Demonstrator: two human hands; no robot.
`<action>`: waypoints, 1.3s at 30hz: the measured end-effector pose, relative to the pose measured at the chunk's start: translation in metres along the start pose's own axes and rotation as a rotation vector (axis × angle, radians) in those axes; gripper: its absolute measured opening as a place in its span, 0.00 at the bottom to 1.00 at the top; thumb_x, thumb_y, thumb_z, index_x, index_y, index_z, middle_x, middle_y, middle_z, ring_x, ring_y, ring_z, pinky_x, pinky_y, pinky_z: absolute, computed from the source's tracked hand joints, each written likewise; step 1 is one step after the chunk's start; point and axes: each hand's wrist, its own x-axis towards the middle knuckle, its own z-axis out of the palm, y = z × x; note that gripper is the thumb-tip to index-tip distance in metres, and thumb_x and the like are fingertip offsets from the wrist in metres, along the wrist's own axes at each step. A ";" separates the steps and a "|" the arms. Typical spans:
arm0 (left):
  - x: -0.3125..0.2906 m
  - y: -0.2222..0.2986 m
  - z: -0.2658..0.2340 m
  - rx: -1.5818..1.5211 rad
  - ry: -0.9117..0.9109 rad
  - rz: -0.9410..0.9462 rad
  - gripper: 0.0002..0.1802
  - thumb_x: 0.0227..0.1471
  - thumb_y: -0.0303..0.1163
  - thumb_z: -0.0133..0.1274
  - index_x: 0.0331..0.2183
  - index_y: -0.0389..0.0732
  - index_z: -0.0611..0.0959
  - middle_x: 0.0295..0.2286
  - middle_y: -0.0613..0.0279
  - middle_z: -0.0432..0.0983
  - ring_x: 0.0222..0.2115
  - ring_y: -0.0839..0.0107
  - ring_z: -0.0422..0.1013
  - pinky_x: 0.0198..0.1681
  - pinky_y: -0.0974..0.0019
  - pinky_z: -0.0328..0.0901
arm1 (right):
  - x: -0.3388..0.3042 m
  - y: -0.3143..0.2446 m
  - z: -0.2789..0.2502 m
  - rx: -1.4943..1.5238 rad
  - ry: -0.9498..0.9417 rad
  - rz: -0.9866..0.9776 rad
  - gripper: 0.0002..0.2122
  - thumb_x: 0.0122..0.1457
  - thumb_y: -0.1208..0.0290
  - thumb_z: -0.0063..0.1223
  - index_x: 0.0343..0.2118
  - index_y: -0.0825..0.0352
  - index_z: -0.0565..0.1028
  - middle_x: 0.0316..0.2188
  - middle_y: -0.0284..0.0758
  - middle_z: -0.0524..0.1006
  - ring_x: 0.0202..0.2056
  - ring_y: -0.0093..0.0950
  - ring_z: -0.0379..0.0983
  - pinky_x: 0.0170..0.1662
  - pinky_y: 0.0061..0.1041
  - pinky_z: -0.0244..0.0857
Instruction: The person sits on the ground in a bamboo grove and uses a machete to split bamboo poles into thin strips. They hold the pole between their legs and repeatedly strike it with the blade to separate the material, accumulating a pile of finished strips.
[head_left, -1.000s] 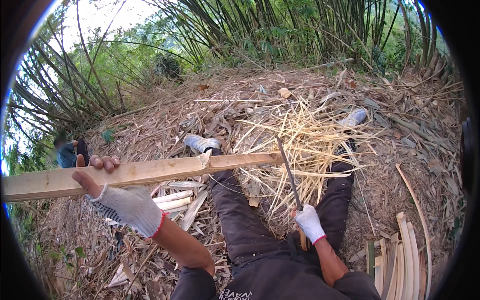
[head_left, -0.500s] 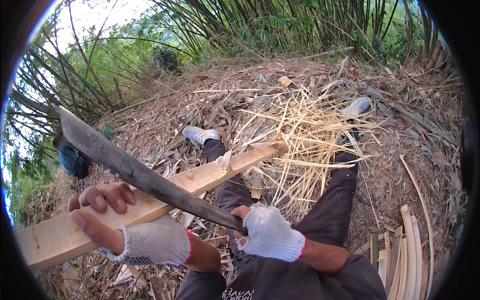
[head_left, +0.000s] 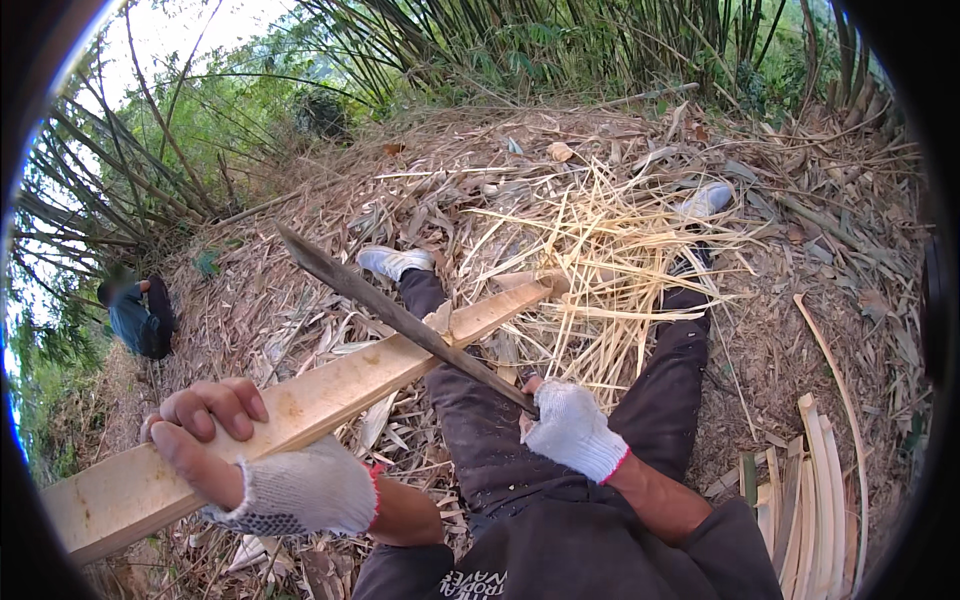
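Observation:
A long pale split bamboo or wood strip (head_left: 310,405) slants from the lower left up to the pile between my feet. My left hand (head_left: 285,480), in a white fingerless glove, wraps round its near part with the fingers over the top edge. A raised curl of shaving (head_left: 438,318) stands on the strip further along. My right hand (head_left: 575,428), gloved the same way, grips a machete (head_left: 375,302) by its handle, mostly hidden in the fist. The dark blade crosses over the strip close to the curl, its tip pointing to the upper left.
Thin yellowish shavings (head_left: 610,270) lie heaped between my outstretched legs. Several split strips (head_left: 820,500) are stacked at the lower right, beside a long curved sliver (head_left: 835,370). At the far left another person (head_left: 138,318) sits low. Dry leaves cover the ground; bamboo clumps (head_left: 600,50) stand behind.
The machete has moved right and forward along the strip, its blade turned more edge-on. My right hand has moved away from my left, which keeps its hold on the strip.

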 end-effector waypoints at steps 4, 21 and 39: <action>-0.003 0.000 0.004 0.037 0.055 0.010 0.12 0.63 0.41 0.49 0.41 0.42 0.72 0.22 0.66 0.62 0.14 0.76 0.59 0.16 0.68 0.59 | -0.007 -0.042 -0.020 0.027 -0.058 -0.044 0.16 0.48 0.66 0.61 0.39 0.67 0.75 0.23 0.42 0.77 0.30 0.42 0.77 0.35 0.39 0.71; 0.008 -0.009 -0.005 0.036 0.089 -0.061 0.16 0.63 0.45 0.48 0.32 0.45 0.66 0.22 0.67 0.61 0.15 0.76 0.58 0.19 0.67 0.59 | 0.001 -0.005 0.005 0.026 -0.001 -0.002 0.16 0.48 0.67 0.59 0.38 0.71 0.76 0.26 0.48 0.78 0.30 0.44 0.78 0.35 0.38 0.72; 0.030 -0.039 0.000 0.138 0.129 0.021 0.13 0.64 0.35 0.47 0.31 0.38 0.66 0.25 0.65 0.58 0.21 0.77 0.56 0.25 0.73 0.58 | 0.021 0.027 0.016 0.054 0.007 0.014 0.14 0.47 0.68 0.59 0.35 0.73 0.77 0.24 0.46 0.77 0.28 0.44 0.77 0.34 0.36 0.72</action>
